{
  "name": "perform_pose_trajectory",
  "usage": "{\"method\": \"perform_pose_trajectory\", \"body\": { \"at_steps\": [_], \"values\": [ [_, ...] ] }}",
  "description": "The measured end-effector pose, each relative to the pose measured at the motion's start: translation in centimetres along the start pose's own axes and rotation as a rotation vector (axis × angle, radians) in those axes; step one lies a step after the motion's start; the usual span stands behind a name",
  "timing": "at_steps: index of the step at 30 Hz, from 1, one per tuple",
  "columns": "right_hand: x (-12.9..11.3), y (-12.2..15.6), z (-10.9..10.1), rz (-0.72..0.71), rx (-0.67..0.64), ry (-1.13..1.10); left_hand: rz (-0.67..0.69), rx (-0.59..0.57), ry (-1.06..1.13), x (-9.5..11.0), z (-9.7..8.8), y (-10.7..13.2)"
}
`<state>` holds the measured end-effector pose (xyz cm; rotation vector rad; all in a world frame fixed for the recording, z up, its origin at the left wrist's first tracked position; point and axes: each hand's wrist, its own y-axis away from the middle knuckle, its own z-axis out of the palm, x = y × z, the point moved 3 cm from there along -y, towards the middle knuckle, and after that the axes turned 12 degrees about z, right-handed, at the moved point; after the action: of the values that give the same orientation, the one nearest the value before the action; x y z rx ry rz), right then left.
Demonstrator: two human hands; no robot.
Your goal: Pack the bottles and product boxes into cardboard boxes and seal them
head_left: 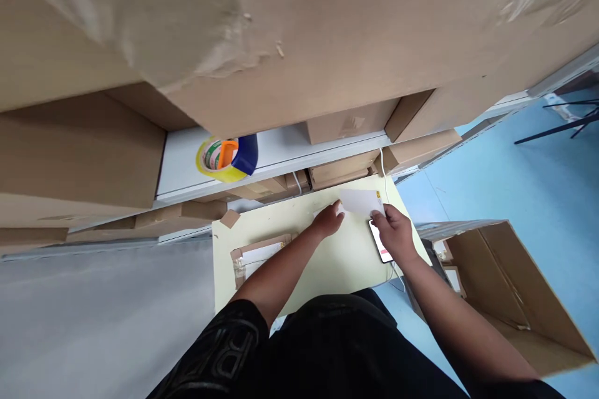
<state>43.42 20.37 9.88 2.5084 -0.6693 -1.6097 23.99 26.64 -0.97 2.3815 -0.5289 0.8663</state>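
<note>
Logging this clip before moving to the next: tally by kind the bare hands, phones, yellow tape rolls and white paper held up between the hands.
Bare hands: 2 (left hand, right hand)
Phone: 1
Yellow tape roll: 1
White paper between the hands: 1 visible; any layers behind it cannot be told
Total visible: 5

From my remote seat I read this as a storeroom packing station: cardboard boxes (pixel 79 149) crowd the white shelf (pixel 182 157) beyond the grip, packing tape (pixel 227 174) sits ahead and left of it, and an open carton (pixel 538 274) stands right of the right hand (pixel 397 235).
</note>
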Motion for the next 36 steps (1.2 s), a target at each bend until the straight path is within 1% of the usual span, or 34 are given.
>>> {"method": "perform_pose_trajectory", "body": {
  "at_steps": [1,3,4,5,6,7,9,10,12,13,14,16,17,19,21,22,23,25,27,29,30,32,34,36],
  "values": [
    [-0.8,0.6,-0.2,-0.04,0.001,-0.002,-0.031,0.042,0.178,0.2,-0.7,1.1],
    [-2.5,1.9,-0.5,-0.19,0.037,0.032,-0.102,0.117,0.642,0.6,-2.3,3.8],
    [-3.4,2.7,-0.5,-0.297,0.058,0.057,-0.123,0.132,0.871,1.0,-3.1,5.5],
    [-4.3,3.4,-0.5,-0.418,0.072,0.083,-0.118,0.124,1.055,1.4,-4.0,7.2],
    [-5.1,4.2,-0.3,-0.541,0.078,0.11,-0.095,0.111,1.192,1.8,-5.0,8.9],
    [-5.8,5.1,0.0,-0.651,0.076,0.135,-0.065,0.109,1.287,2.2,-6.0,10.6],
    [-6.6,6.8,1.0,-0.803,0.053,0.177,-0.027,0.167,1.38,2.5,-8.0,13.9],
    [-6.9,7.6,1.5,-0.845,0.041,0.188,-0.018,0.221,1.388,2.5,-8.9,15.4],
    [-7.3,9.3,2.7,-0.869,0.018,0.177,-0.003,0.32,1.342,2.2,-10.4,18.0],
    [-7.4,10.2,3.4,-0.849,0.007,0.16,0.01,0.357,1.3,1.9,-11.0,19.2],
    [-7.4,11.0,4.1,-0.797,-0.003,0.135,0.03,0.385,1.256,1.6,-11.5,20.3],
    [-7.1,12.7,5.7,-0.605,-0.045,0.038,0.081,0.426,1.187,1.1,-12.2,22.4],
    [-6.8,13.6,6.7,-0.482,-0.097,-0.037,0.112,0.45,1.168,0.8,-12.5,23.4],
    [-6.2,15.5,9.2,-0.242,-0.282,-0.205,0.182,0.506,1.144,0.4,-12.8,25.2],
    [-5.9,17.7,12.0,-0.06,-0.493,-0.349,0.247,0.558,1.128,0.2,-13.0,27.0],
    [-6.0,18.7,13.2,0.012,-0.562,-0.402,0.271,0.58,1.126,0.2,-13.1,27.8],
    [-6.1,19.7,14.2,0.075,-0.601,-0.449,0.288,0.598,1.128,0.2,-13.1,28.6],
    [-6.6,21.2,15.6,0.168,-0.631,-0.53,0.306,0.629,1.139,0.3,-13.1,30.1],
    [-7.5,22.3,16.5,0.191,-0.68,-0.579,0.308,0.668,1.144,0.4,-12.9,31.3],
    [-8.6,23.0,16.7,0.129,-0.718,-0.601,0.298,0.712,1.138,0.7,-12.5,32.4],
    [-9.2,23.1,16.7,0.084,-0.705,-0.61,0.289,0.73,1.135,1.0,-12.2,32.9],
    [-10.1,23.0,16.2,0.021,-0.617,-0.629,0.27,0.747,1.131,1.6,-11.2,33.6],
    [-10.8,22.4,15.6,0.011,-0.524,-0.643,0.281,0.733,1.109,2.6,-10.1,34.1],
    [-11.6,21.9,14.7,0.018,-0.491,-0.651,0.324,0.709,1.062,3.7,-9.3,34.6]
  ]
}}
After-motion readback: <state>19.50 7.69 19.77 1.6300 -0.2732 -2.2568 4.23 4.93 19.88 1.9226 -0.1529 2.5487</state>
